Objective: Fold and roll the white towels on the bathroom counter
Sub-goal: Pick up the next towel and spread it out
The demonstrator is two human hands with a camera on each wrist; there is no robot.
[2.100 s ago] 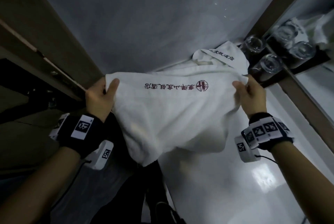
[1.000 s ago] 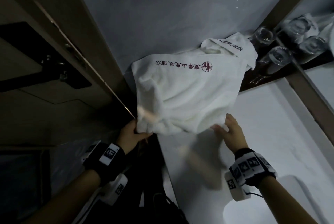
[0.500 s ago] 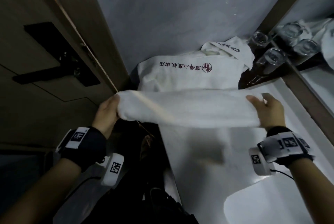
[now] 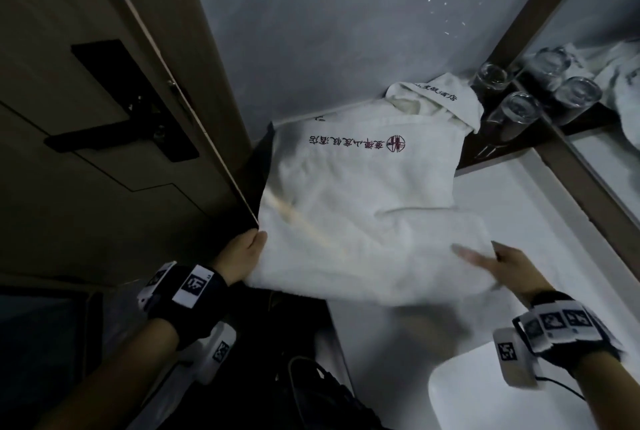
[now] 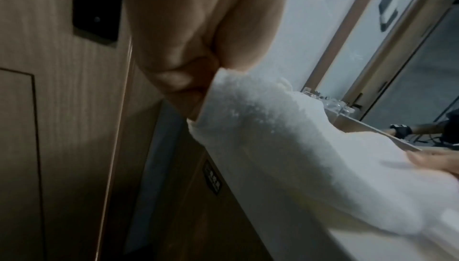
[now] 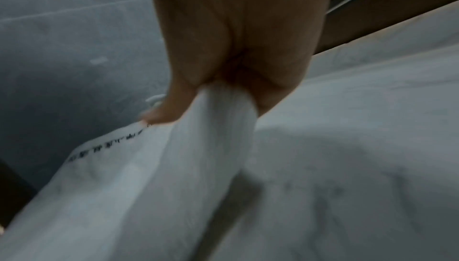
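Note:
A white towel [image 4: 360,201] with dark red lettering lies spread over the left end of the white counter [image 4: 540,221], its near edge hanging off the front. My left hand [image 4: 242,256] pinches the towel's near left corner [image 5: 223,92]. My right hand [image 4: 502,263] grips the near right part of the towel [image 6: 223,120], thumb on top and fingers under the cloth. A second white towel [image 4: 436,100] lies crumpled in the back corner, partly under the first.
Two upturned drinking glasses [image 4: 512,110] stand on a dark tray by the mirror [image 4: 606,100] at the right. A white basin rim [image 4: 460,391] lies at the near right. A wooden door [image 4: 104,117] with a black handle stands close on the left.
The towel's near edge, held stretched in the air half a second ago, has come down and toward me, and the towel now lies spread. Both hands moved nearer with it.

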